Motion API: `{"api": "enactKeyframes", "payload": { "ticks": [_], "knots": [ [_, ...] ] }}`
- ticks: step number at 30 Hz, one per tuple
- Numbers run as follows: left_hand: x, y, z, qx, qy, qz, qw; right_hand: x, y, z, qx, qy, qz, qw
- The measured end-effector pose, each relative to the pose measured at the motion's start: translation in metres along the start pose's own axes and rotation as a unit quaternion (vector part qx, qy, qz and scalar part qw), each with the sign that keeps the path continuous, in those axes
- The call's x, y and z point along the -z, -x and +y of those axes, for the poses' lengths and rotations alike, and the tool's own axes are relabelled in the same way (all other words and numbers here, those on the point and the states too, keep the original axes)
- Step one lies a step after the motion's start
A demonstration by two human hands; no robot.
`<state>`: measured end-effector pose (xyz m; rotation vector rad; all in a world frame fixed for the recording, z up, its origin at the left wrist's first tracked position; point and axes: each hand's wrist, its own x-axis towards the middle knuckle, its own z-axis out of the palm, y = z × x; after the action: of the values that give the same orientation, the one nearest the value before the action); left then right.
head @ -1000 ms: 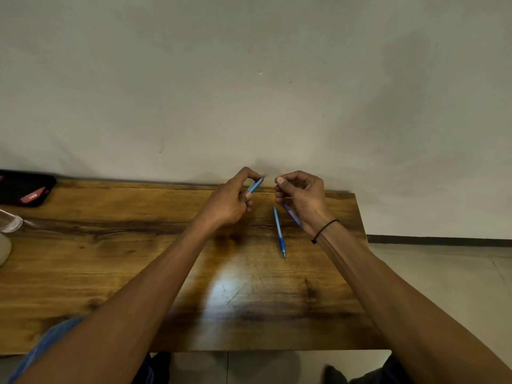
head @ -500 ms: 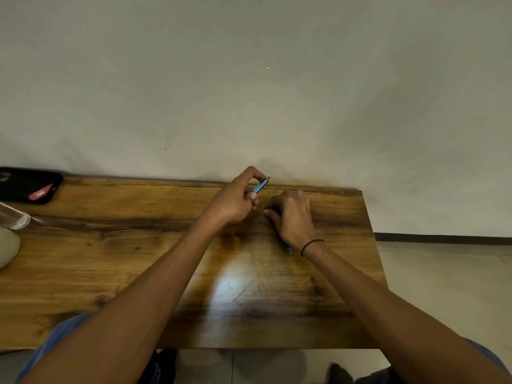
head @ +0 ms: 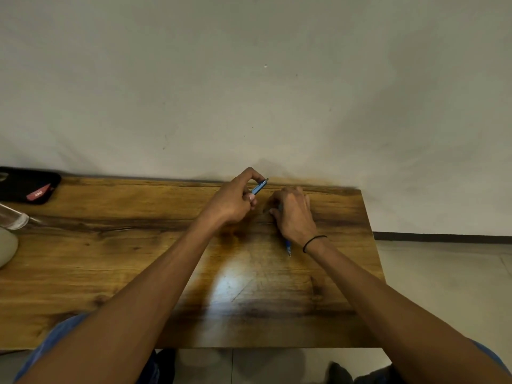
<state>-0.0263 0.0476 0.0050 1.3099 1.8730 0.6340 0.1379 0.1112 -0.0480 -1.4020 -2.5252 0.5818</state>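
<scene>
My left hand [head: 235,200] is raised just above the wooden table [head: 110,245] near its far edge. It pinches a short blue pen piece [head: 260,186] between thumb and forefinger, pointing up and right. My right hand [head: 292,214] is down on the table just right of it, knuckles up. Its fingers curl over the upper part of a blue pen [head: 288,246] lying on the wood. Only the pen's lower end and tip show, below the wrist with the black band. The two hands are a few centimetres apart.
A black case [head: 27,187] with a red tag lies at the far left by the wall. A clear glass object [head: 12,218] and a pale rounded object [head: 7,249] sit at the left edge. The table's right edge drops to a tiled floor [head: 443,273].
My right hand has dropped from the air onto the table and now covers the lying pen. My left hand has stayed put with its blue piece.
</scene>
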Motion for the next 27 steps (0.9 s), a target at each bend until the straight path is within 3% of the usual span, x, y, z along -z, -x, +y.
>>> {"api": "enactKeyframes", "payload": {
  "ticks": [4,8,11,22,27],
  "knots": [
    [-0.001,0.000,0.001,0.005,-0.005,-0.001,1.000,0.012,-0.003,-0.006,-0.009,-0.122,0.044,0.991],
    [-0.002,0.000,0.001,0.001,-0.013,0.003,1.000,0.029,-0.009,-0.010,-0.063,-0.347,0.057,0.934],
    [-0.003,-0.001,0.001,-0.005,-0.016,0.001,1.000,0.034,-0.010,-0.012,-0.065,-0.441,0.045,0.894],
    [-0.003,-0.001,0.000,-0.018,-0.024,0.001,1.000,0.037,-0.011,-0.012,-0.107,-0.499,0.005,0.860],
    [-0.003,-0.003,0.002,-0.016,-0.048,-0.006,0.999,0.035,-0.011,-0.012,-0.117,-0.487,0.008,0.866]
  ]
}}
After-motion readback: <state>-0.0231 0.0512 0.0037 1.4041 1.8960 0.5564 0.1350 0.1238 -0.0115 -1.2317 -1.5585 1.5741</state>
